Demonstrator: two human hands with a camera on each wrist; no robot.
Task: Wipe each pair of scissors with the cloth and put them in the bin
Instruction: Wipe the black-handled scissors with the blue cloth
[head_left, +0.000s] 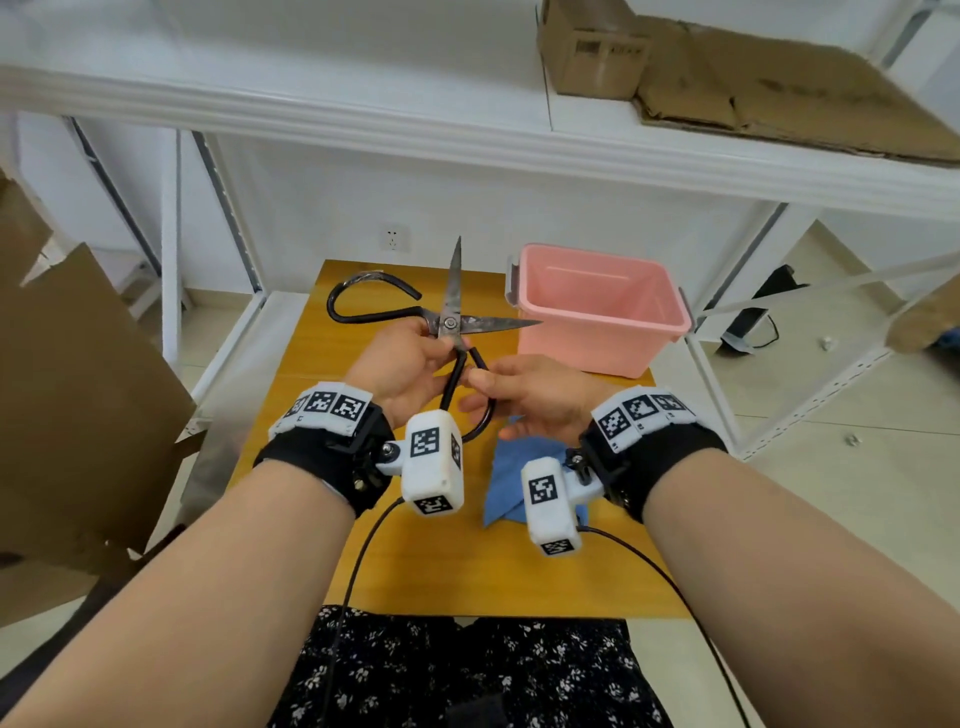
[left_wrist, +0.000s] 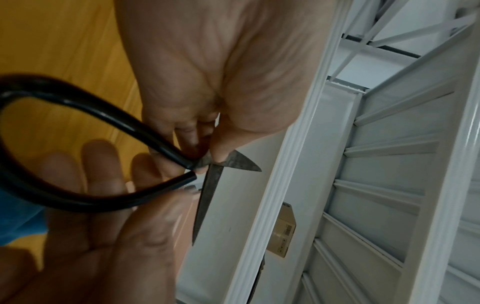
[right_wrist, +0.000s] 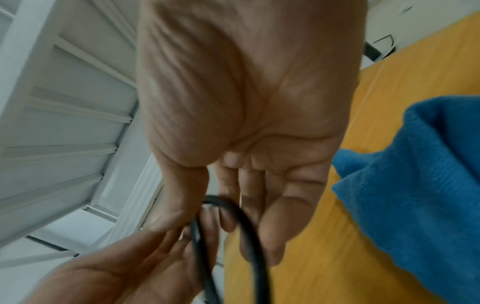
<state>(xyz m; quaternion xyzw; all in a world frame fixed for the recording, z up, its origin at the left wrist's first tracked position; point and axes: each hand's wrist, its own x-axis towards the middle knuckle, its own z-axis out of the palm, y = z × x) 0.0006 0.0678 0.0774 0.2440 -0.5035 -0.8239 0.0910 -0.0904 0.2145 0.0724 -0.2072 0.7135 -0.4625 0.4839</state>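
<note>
White metal shelving (head_left: 467, 130) stood behind a small yellow wooden surface (head_left: 467, 561), with flattened cardboard (head_left: 779, 98) up on the shelf. From the head view, the scissors (head_left: 450, 323) were held up over the surface with the blades spread wide, one pointing up and one toward the pink bin (head_left: 597, 306), which sat at the far right of the surface. The left hand (head_left: 400, 364) pinched the scissors right at the pivot, and the right hand (head_left: 530, 395) had thumb and fingers around the lower black handle loop. The blue cloth (head_left: 519, 467) lay on the surface under the right wrist, nobody holding it. Left wrist view: the left hand (left_wrist: 207, 72) had its fingers (left_wrist: 221, 152) clamped on the dark, stained blades near the joint, with the black handle loop (left_wrist: 78, 115) curving off to the side and the right hand's fingertips reaching in from below. Right wrist view was pretty blurry, but the right hand (right_wrist: 246, 102) had its fingers curled loosely around the handle loop (right_wrist: 249, 232), and the cloth (right_wrist: 420, 185) sat bunched up on the surface beside it.
</note>
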